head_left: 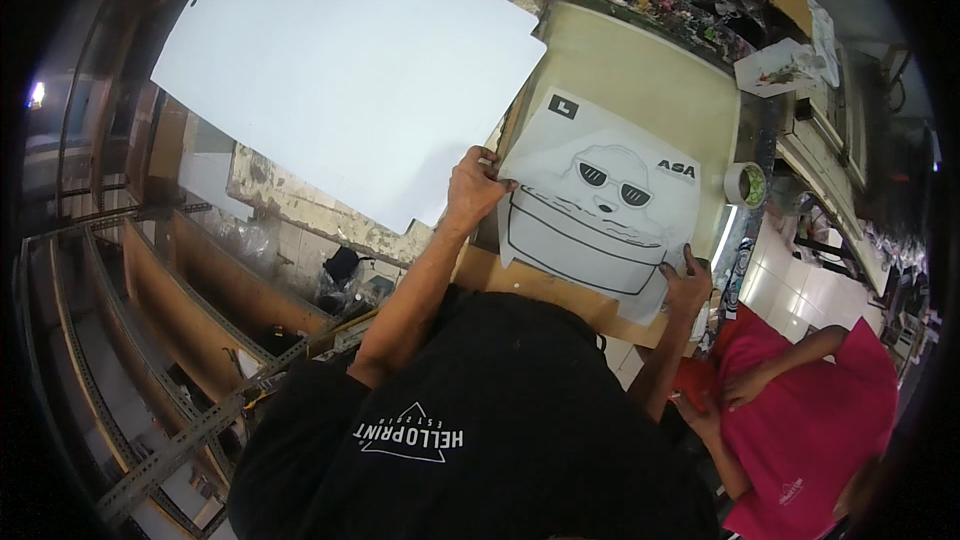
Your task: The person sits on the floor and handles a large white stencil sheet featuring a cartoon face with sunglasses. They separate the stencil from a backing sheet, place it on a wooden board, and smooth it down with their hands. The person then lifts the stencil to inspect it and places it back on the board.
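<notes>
A translucent printed film sheet (pixel 600 195) lies at a slant over a wooden-framed printing screen with pale yellow mesh (pixel 640 60). Black artwork on the film shows a round character in sunglasses above a tub shape. My left hand (pixel 475 185) pinches the film's left edge between thumb and fingers, beside the screen's frame. At the lower right edge, my right hand (pixel 688 278) grips the same film, its thumb and forefinger near the side and its other fingers partly hidden.
A large white sheet (pixel 340 70) covers the paint-stained table (pixel 300 205) at left. A tape roll (pixel 745 185) and a white box (pixel 775 68) stand right of the screen. Wooden shelving (pixel 190 290) is lower left. Close on my right is a person in a pink shirt (pixel 800 410).
</notes>
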